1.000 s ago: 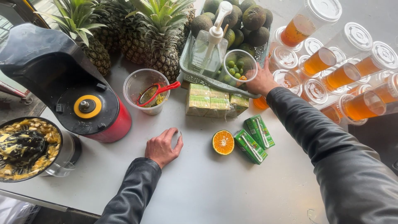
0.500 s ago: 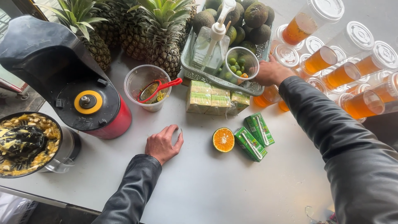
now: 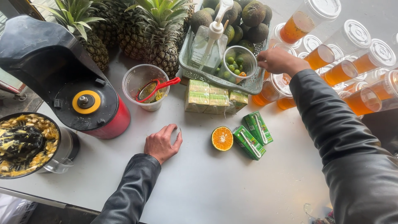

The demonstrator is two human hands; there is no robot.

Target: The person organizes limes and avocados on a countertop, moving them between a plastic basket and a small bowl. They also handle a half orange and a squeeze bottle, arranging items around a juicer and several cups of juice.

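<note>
Right hand point(image 3: 277, 61) gripped a lidded tea cup point(image 3: 271, 89) at upper right, best lifted upright; left hand point(image 3: 161, 143) rested loosely curled on the desk point(image 3: 215, 186).

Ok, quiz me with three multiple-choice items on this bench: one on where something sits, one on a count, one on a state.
1. Where does the halved orange lie?
A. on the table, left of the green cartons
B. inside the basket
C. on the juicer bowl

2. How many green cartons lie beside it?
A. one
B. two
C. four

3. How is the left hand?
A. lifted, gripping the strainer
B. resting on the table
C. inside the clear cup

Answers: 1 A, it lies cut face up on the table, just left of the cartons. 2 B, two lie side by side. 3 B, its fingers curl over something small on the tabletop.
</note>
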